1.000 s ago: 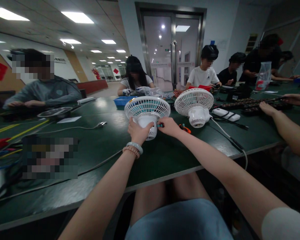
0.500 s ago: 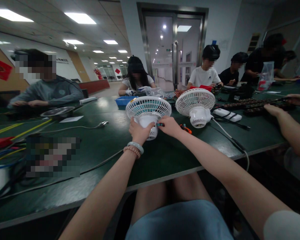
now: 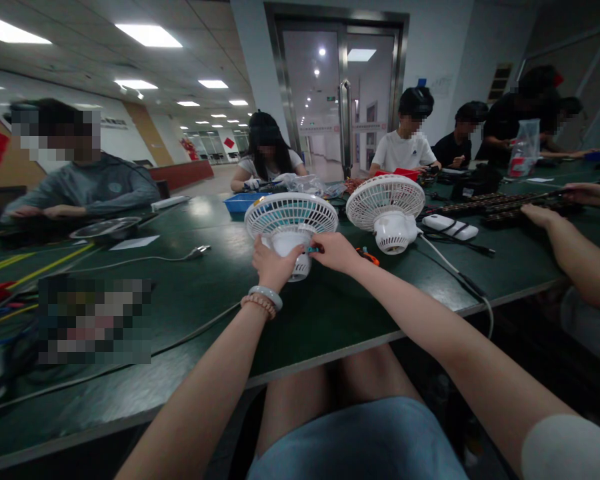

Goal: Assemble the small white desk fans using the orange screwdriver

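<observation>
A white fan (image 3: 293, 208) lies face down on the green table, its round grille away from me and its motor housing towards me. My left hand (image 3: 274, 264) is wrapped around the left side of the housing, thumb stretched across it. Between the fingers of my right hand (image 3: 335, 253) is a small teal-and-black screwdriver (image 3: 313, 249), held against the right side of the housing. Its tip is hidden. A second white fan (image 3: 386, 200) sits just right, with an orange-and-black tool (image 3: 368, 257) partly behind my right wrist.
A white power strip (image 3: 450, 227) and cables lie right of the second fan. Behind the fans stands a blue tray (image 3: 245, 202). A cord with a plug (image 3: 199, 252) crosses the left side. Other people sit around the table; a neighbour's hands (image 3: 543, 217) are at far right.
The view has shifted slightly, so everything sits a little further left. Both hands keep their places on the fan; the screwdriver appears slightly turned in my right fingers.
</observation>
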Motion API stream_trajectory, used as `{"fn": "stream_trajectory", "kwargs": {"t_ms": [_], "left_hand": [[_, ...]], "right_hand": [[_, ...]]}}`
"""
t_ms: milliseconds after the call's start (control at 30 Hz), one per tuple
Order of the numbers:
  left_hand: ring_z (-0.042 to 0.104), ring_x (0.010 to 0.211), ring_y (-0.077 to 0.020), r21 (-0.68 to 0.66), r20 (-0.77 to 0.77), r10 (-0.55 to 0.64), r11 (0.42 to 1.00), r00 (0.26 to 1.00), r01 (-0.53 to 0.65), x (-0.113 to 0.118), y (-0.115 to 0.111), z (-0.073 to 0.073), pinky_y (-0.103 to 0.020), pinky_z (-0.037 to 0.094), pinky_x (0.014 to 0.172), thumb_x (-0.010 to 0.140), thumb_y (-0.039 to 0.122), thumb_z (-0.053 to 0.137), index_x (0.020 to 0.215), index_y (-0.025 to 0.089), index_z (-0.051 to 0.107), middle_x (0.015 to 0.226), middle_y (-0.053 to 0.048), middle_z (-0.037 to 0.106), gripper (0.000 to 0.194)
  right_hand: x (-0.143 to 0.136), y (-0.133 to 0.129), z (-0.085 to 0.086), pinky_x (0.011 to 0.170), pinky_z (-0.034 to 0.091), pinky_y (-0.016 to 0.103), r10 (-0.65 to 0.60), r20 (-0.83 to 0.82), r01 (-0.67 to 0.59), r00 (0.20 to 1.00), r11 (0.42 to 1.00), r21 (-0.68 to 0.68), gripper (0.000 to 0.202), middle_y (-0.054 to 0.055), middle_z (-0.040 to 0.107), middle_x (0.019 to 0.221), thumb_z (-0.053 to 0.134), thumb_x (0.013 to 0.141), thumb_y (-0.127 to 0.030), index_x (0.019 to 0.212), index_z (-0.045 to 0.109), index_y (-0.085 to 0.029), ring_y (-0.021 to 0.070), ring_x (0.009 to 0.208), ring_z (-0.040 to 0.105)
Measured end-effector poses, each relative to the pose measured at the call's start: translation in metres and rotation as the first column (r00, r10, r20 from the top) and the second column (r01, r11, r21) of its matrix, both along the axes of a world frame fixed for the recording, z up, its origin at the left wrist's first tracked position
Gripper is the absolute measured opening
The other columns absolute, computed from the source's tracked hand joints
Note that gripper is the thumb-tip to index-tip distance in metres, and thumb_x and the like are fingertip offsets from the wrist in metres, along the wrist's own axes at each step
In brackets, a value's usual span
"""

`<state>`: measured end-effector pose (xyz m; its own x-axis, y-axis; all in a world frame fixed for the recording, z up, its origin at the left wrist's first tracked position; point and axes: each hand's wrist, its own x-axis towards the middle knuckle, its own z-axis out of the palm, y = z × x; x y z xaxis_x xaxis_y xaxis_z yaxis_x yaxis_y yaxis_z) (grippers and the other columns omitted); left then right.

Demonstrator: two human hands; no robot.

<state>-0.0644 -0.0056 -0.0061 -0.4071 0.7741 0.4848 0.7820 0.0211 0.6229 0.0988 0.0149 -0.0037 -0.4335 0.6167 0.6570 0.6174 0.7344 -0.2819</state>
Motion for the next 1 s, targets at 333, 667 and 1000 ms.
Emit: {"fn": "stream_trajectory", "kwargs": {"t_ms": [333,667,1000], "left_hand": [[0.031,0.127,-0.0352,-0.003,0.021,-0.001,1.000,1.000,0.001,0.0014,-0.0021,0.0014,-0.048,0.023,0.105,0.057,0.056,0.065,0.136,0.009,0.015,0.135,-0.022,0.032,0.105],[0.030,0.128,-0.0344,-0.006,0.005,-0.010,1.000,1.000,0.010,-0.0011,0.0005,-0.0013,-0.047,0.023,0.106,0.059,0.057,0.063,0.136,0.007,0.014,0.135,-0.023,0.031,0.104],[0.031,0.128,-0.0346,-0.006,0.025,-0.009,1.000,1.000,0.009,0.0002,-0.0017,0.0005,-0.048,0.023,0.105,0.058,0.055,0.065,0.136,0.010,0.014,0.135,-0.022,0.032,0.104]], "right_hand": [[-0.0013,-0.0036,0.0020,0.068,0.035,0.024,0.032,0.049,-0.033,0.998,0.999,0.031,0.016,0.004,0.061,0.075,0.055,0.080,-0.026,0.083,0.066,-0.015,0.0138,0.074,0.053],[-0.0040,-0.0062,0.0001,0.073,0.038,0.024,0.081,-0.061,-0.079,0.995,0.996,0.046,0.016,0.004,0.061,0.079,0.055,0.077,-0.019,0.088,0.065,-0.015,0.0134,0.076,0.053],[-0.0037,-0.0080,-0.0005,0.071,0.039,0.023,0.088,-0.111,-0.084,0.990,0.996,0.040,0.011,0.003,0.057,0.076,0.055,0.075,-0.019,0.083,0.062,-0.015,0.0127,0.073,0.051]]}}
